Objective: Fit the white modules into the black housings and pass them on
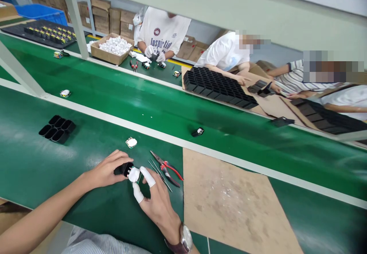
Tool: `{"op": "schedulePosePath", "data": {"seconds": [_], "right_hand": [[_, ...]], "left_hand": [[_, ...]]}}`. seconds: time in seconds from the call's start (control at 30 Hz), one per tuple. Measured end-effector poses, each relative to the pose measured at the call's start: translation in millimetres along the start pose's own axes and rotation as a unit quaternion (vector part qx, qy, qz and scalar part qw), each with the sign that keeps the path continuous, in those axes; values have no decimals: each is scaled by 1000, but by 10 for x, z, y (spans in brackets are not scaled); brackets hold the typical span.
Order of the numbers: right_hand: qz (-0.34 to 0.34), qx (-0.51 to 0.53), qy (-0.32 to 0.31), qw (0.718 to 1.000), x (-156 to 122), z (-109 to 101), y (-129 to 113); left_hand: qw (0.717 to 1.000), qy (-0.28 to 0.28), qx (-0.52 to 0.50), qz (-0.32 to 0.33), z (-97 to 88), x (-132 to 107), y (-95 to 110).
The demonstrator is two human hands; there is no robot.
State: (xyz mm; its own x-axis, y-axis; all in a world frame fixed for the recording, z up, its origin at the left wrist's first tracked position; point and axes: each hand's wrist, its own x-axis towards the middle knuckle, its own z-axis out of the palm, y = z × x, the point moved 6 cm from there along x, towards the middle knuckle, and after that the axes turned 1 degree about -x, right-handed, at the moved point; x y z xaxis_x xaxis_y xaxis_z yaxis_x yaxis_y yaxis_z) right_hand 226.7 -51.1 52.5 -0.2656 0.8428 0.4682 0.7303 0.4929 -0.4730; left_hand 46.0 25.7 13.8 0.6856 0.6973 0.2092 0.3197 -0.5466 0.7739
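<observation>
Head view: the left hand (107, 170) is curled closed round a small black piece (122, 168). Most of the piece is hidden under the fingers, with metal pins showing at its end. The right hand (157, 204), with white covers on thumb and forefinger, pinches a white cap (133, 174) against the black piece; how the two join is hard to make out. Both are low over the green table (34, 170), near its front edge. Pliers (169, 170) lie just beside the right hand, and a cardboard sheet (229, 204) lies past them. A co-worker's shirt (163, 28) reads "Inspir", the rest cut off
</observation>
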Motion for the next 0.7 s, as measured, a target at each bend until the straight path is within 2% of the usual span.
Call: {"op": "schedulePosePath", "data": {"seconds": [0.27,0.47,0.7], "right_hand": [[-27,-59,-6,998,13,-2,-62],[-24,-91,-15,995,49,11,-91],[-28,-131,-53,990,110,34,-111]], "left_hand": [[1000,4,25,14,10,-14,24],[1000,-2,26,15,44,-16,19],[1000,-22,10,3,62,-2,39]]}}
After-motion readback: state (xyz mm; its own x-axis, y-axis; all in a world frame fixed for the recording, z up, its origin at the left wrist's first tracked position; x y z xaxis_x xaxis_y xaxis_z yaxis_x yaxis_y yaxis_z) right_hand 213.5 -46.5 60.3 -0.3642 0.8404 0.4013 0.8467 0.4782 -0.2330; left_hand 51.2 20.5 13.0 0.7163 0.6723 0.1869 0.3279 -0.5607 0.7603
